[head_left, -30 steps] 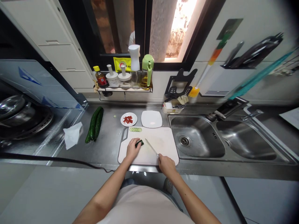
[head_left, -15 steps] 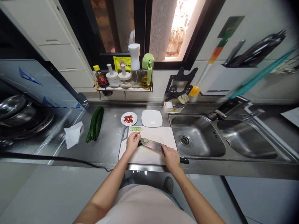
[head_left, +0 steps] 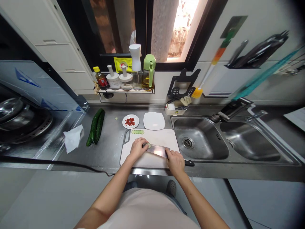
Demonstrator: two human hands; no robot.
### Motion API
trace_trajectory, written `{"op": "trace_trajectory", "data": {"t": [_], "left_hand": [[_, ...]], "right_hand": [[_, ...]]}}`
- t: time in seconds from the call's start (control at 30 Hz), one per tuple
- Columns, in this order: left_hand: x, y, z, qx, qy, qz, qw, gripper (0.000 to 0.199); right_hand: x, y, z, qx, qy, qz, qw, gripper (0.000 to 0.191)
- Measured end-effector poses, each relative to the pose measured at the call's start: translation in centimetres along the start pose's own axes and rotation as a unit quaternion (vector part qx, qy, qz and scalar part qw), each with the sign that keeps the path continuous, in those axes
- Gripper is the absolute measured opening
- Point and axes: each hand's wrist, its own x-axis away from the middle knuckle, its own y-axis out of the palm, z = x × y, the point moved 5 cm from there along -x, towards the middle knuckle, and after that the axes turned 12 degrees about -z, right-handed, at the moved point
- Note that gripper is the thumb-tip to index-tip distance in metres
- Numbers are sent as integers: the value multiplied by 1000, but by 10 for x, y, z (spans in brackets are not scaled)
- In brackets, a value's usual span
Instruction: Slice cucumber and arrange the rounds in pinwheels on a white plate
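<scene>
My right hand [head_left: 175, 160] is closed round a broad cleaver [head_left: 156, 150] over the white cutting board [head_left: 152, 163]. A pale green cucumber slice [head_left: 149, 145] clings to the blade near its far end. My left hand [head_left: 138, 149] has its fingers drawn together at that end of the blade, beside the slice; a small dark bit shows at the fingertips, and what they hold is mostly hidden. A row of cucumber slices [head_left: 137, 132] overlaps at the board's upper left. Behind the board are a round plate [head_left: 124, 124] with chopped red pieces and a bare white square plate [head_left: 154, 121].
Whole cucumbers [head_left: 95, 127] and a crumpled white tissue [head_left: 72, 138] lie on the left of the counter. A black handle [head_left: 189, 163] sticks out at the board's right edge. The double sink [head_left: 202, 140] is on the right. A rack [head_left: 127, 91] holds seasoning bottles.
My left hand has moved slightly right and closer to the blade's end and the slice on it. The cleaver blade has tilted and now catches the light.
</scene>
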Motion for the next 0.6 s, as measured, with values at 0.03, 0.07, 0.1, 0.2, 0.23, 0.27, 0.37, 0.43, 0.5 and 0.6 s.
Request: {"op": "trace_trajectory", "data": {"t": [0.03,0.07,0.1,0.2,0.23,0.27,0.37,0.43,0.5,0.6], "left_hand": [[-1,0,2,7,1,-4,1000,11],[-1,0,3,14,-2,-9,1000,10],[-2,0,5,17,-9,-13,1000,9],[-4,0,7,23,-47,-27,998,7],[-4,-1,8,27,-59,-26,998,6],[-5,-2,7,34,-70,-21,997,6],[-6,-4,1,80,-102,11,991,6],[-7,-4,-8,126,-126,32,984,8],[-9,-2,-21,168,-148,51,973,10],[-14,3,-42,200,-178,70,961,12]], "right_hand": [[0,1,0,2,0,3,1000,40],[1,1,1,5,-1,9,1000,39],[1,1,1,8,-2,14,1000,39],[3,3,2,15,-4,31,999,37],[3,4,3,16,-4,35,999,37],[4,5,4,16,-3,37,999,36],[5,9,9,11,7,34,999,37],[7,14,14,1,19,21,1000,39],[8,18,18,-18,38,4,999,39],[10,26,23,-59,76,-35,995,30]]}}
